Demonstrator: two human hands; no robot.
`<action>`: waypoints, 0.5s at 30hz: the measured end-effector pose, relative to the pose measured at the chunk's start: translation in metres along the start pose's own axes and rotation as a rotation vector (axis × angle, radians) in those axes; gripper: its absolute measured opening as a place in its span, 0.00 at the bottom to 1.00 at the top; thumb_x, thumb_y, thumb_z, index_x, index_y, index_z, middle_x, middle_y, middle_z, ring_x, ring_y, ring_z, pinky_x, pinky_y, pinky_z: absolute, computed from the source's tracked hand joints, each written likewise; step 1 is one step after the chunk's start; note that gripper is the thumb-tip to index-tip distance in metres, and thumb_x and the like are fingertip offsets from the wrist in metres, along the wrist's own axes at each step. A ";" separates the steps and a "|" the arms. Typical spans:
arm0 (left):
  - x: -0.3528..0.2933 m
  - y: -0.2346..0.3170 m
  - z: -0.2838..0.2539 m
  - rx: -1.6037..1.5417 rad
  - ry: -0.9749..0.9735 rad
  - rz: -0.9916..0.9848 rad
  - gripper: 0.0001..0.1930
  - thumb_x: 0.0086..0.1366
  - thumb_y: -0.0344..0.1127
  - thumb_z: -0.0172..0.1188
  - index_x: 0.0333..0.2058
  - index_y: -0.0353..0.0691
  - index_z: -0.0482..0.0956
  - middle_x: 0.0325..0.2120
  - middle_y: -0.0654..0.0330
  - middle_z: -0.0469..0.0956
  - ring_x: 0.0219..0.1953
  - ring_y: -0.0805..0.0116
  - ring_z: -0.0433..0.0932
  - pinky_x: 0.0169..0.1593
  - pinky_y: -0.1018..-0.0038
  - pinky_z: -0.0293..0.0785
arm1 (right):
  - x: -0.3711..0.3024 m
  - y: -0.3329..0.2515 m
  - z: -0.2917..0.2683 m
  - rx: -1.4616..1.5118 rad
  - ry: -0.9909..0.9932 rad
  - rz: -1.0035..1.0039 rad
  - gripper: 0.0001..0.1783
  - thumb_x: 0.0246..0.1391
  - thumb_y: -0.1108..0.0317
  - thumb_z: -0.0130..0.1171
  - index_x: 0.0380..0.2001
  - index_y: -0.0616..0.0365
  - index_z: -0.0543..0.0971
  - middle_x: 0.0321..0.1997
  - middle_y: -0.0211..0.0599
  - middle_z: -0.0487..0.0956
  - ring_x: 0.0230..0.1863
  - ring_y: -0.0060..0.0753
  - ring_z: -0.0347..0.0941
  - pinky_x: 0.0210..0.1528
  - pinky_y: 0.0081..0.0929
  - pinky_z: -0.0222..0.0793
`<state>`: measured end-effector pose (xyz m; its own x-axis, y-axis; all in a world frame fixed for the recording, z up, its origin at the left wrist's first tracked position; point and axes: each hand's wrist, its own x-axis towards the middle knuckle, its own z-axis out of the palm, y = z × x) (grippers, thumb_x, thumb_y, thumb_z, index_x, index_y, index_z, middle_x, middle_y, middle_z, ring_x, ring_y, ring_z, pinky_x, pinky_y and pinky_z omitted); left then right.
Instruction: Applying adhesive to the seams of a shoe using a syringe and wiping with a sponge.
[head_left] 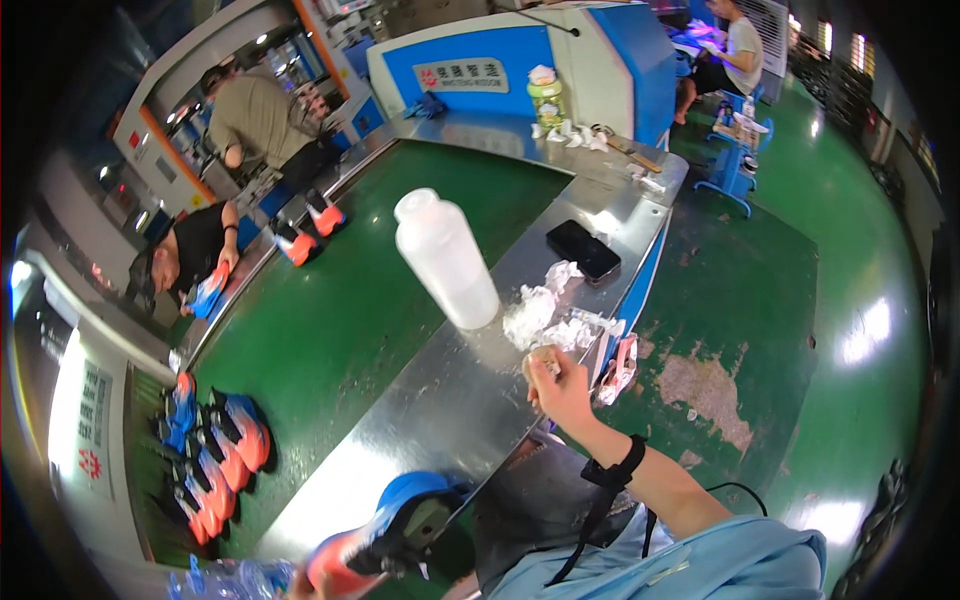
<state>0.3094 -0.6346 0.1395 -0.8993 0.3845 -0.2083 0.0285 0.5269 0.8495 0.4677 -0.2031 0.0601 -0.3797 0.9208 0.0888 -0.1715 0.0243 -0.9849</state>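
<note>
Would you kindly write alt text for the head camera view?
A person's left hand is at the toe of a blue-and-orange shoe at the lower edge; the curled right hand is beside crumpled white paper, near a white bottle.

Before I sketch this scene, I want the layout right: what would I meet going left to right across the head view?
Shoe group → nearest shoe → right hand → blue stand.

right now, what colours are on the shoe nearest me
The shoe is coral and blue with black parts, seen in the head view.
</note>
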 end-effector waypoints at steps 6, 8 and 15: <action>0.056 0.101 0.066 -0.096 0.385 0.679 0.22 0.51 0.21 0.62 0.46 0.27 0.70 0.39 0.55 0.76 0.39 0.72 0.73 0.44 0.78 0.70 | -0.005 0.001 -0.005 -0.175 -0.151 -0.084 0.10 0.53 0.64 0.56 0.30 0.61 0.75 0.15 0.30 0.74 0.15 0.17 0.72 0.18 0.16 0.66; 0.069 0.126 0.094 -0.252 0.344 0.712 0.23 0.49 0.25 0.64 0.44 0.28 0.70 0.39 0.54 0.76 0.39 0.70 0.74 0.46 0.76 0.70 | -0.004 0.002 -0.001 -0.050 -0.196 -0.004 0.08 0.56 0.67 0.51 0.30 0.62 0.71 0.18 0.31 0.71 0.16 0.18 0.69 0.19 0.16 0.65; 0.093 0.159 0.128 -0.345 -0.102 1.088 0.26 0.43 0.37 0.70 0.40 0.29 0.72 0.36 0.49 0.77 0.39 0.62 0.77 0.43 0.72 0.71 | -0.024 -0.067 0.011 -0.032 -0.283 -0.139 0.16 0.56 0.59 0.51 0.32 0.65 0.70 0.21 0.34 0.71 0.11 0.21 0.65 0.12 0.18 0.59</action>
<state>0.2865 -0.4181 0.1930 -0.4316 0.5774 0.6931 0.6342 -0.3522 0.6883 0.4788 -0.2311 0.1258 -0.5931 0.7634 0.2560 -0.2120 0.1586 -0.9643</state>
